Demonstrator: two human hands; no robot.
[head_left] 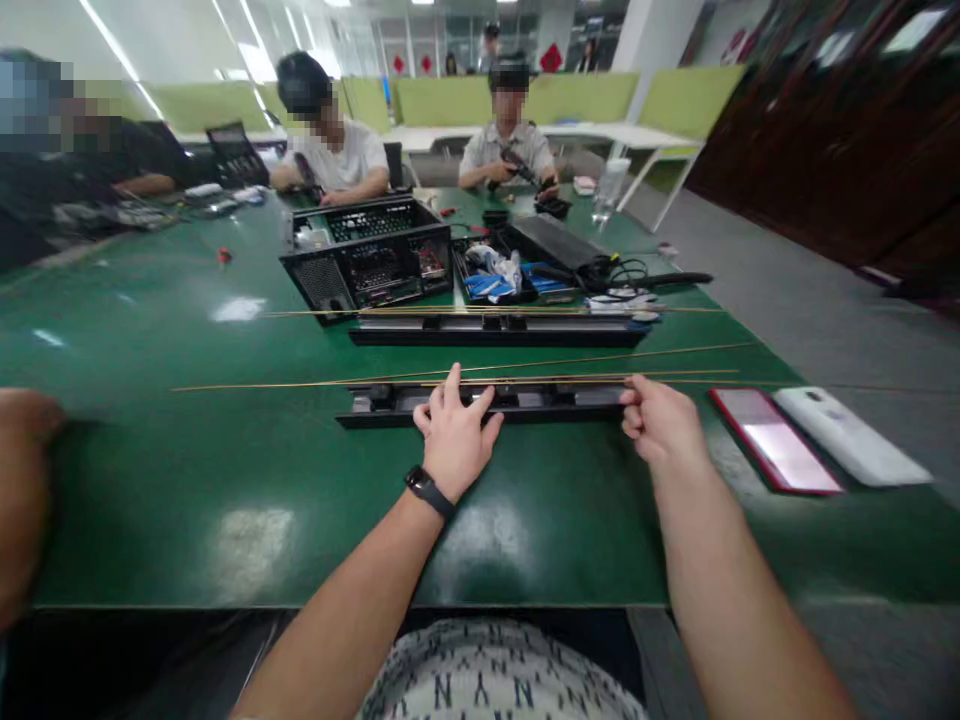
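Observation:
A long black channel-shaped rail (585, 411) with a grey inside and black blocks lies crosswise on the table in front of me. My left hand (457, 435) rests over its middle, fingers spread, a dark band on the wrist. At the rail's right end my right hand (664, 418) is closed, thumb and fingers pressed together; what they pinch is hidden. Several thin golden rods (285, 386) run along the rail's far edge and pass by both hands. Farther back lies a second black rail (450, 338), with more thin rods along it.
Behind the rails stand an open black computer case (367, 262) and a pile with blue-white gloves (495, 275) and a dark flat box (559, 245). A red-edged phone (776, 440) and a white phone-like object (851, 436) lie right. Several people sit around the green table (150, 480).

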